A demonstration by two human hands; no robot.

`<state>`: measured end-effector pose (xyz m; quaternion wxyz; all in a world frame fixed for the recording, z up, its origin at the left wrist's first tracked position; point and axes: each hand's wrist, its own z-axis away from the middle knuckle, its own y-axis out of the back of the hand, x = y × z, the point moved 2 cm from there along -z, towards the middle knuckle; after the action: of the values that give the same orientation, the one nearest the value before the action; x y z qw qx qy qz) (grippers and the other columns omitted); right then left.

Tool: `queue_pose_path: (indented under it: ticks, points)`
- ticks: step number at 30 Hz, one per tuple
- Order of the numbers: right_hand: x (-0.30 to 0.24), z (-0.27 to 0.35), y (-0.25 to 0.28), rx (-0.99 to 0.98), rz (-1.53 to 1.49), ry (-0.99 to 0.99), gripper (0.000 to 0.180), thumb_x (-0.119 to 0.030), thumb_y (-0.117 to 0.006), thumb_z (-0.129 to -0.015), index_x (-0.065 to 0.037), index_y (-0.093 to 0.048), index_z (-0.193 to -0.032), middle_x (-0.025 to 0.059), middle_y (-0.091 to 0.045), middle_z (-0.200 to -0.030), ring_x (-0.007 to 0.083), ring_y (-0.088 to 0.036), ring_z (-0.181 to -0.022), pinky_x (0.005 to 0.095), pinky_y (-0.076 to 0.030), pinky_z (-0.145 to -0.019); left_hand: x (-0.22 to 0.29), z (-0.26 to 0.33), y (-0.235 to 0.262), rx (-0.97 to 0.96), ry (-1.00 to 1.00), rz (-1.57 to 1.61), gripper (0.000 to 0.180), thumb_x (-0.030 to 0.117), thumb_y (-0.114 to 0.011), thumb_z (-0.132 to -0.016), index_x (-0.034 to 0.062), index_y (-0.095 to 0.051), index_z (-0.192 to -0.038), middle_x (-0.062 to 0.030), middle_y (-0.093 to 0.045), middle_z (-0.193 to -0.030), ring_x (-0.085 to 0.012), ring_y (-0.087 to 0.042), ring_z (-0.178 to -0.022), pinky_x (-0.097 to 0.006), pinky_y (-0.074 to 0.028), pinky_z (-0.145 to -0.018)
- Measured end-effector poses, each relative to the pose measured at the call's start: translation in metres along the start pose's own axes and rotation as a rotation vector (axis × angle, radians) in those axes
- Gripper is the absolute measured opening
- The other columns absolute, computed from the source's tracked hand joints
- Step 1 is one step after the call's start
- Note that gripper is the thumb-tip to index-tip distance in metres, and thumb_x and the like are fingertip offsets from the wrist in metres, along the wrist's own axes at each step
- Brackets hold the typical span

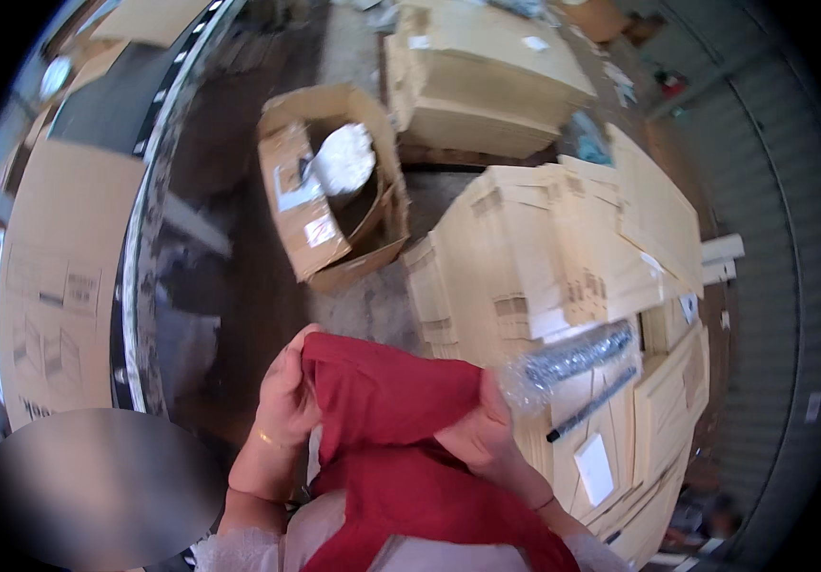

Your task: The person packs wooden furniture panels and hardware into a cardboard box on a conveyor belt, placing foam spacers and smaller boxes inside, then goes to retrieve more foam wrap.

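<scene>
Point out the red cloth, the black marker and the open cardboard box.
red cloth (386, 396): head view, on the bunched fold between both hands.
black marker (589, 406): head view, mid-barrel, lying on the flat cartons.
open cardboard box (307, 214): head view, on its left outer wall.

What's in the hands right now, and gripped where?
A red cloth. The left hand grips its upper left edge; the right hand pinches its right side, with the rest hanging down toward the body.

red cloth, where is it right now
In the head view the red cloth is low at centre, gripped between the left hand and right hand, beside the stacked flat cartons.
</scene>
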<state>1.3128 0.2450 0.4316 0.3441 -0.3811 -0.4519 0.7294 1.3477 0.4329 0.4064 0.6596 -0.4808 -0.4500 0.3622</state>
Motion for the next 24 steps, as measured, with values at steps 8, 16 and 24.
queue_pose_path:
  ticks: [8, 16, 24]
  points:
    - [0.008, -0.023, -0.054, -0.161, -0.433, -0.559, 0.046, -0.032, -0.04, -0.088, 0.001, -0.041, -0.121, 0.0155, -0.043, -0.124, 0.0298, -0.04, -0.115, 0.0377, -0.027, -0.099, -0.004, 0.046, -0.031, -0.552, -0.074, 0.104, 0.037, 0.026, -0.058, -0.081, 0.0004, -0.044, -0.104, -0.0161, -0.056, -0.098, -0.0271, -0.055, -0.092, -0.037, -0.042, -0.08]
    - [0.057, -0.041, -0.041, -0.71, -0.24, -0.613, 0.052, -0.032, -0.041, -0.086, 0.006, -0.037, -0.121, 0.0205, -0.039, -0.125, 0.0346, -0.04, -0.114, 0.0404, -0.03, -0.096, -0.016, 0.039, -0.007, -0.776, -0.193, 0.047, 0.032, 0.024, -0.058, -0.081, 0.0015, -0.05, -0.102, -0.0179, -0.058, -0.093, -0.0299, -0.057, -0.085, -0.036, -0.044, -0.072]
    - [0.064, -0.046, -0.039, -0.855, -0.245, -0.62, 0.058, -0.032, -0.042, -0.085, 0.012, -0.033, -0.122, 0.0256, -0.036, -0.126, 0.0394, -0.039, -0.113, 0.043, -0.032, -0.093, 0.011, 0.04, 0.002, -0.825, -0.209, 0.217, 0.029, 0.023, -0.056, -0.082, 0.0004, -0.054, -0.099, -0.0203, -0.059, -0.09, -0.033, -0.059, -0.081, -0.037, -0.045, -0.067]
